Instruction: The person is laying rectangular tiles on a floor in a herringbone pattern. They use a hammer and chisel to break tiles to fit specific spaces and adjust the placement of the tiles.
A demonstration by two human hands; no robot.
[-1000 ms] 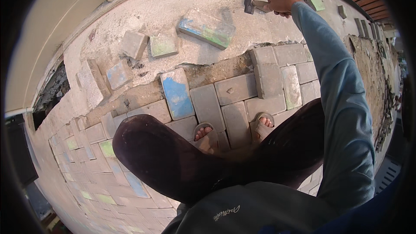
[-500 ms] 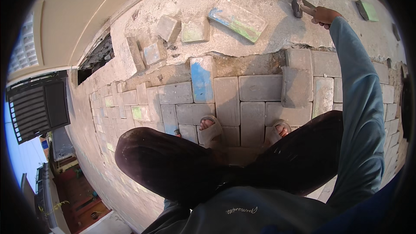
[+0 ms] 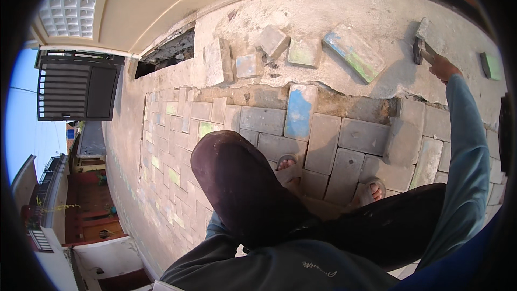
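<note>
My right hand [image 3: 443,67] reaches far out at the upper right and grips the handle of a hammer [image 3: 420,48], whose head rests near the concrete ground. A loose paving block with blue and green paint [image 3: 354,53] lies just left of the hammer. A blue-painted block [image 3: 299,111] sits in the laid paving in front of my knees. My left hand is hidden, out of sight behind my dark-trousered left knee [image 3: 237,183]. My feet in sandals [image 3: 288,166] stand on the grey paving blocks.
Several loose blocks [image 3: 273,40] lie on the bare concrete behind the paved rows. A gap of dirt [image 3: 355,106] runs along the paving's edge. A small green block [image 3: 490,66] sits at the far right. A cream wall and a dark hole [image 3: 167,54] lie at the upper left.
The view has swung further left, so blocks and hammer shifted right in frame. My right hand still holds the hammer out near the loose painted block.
</note>
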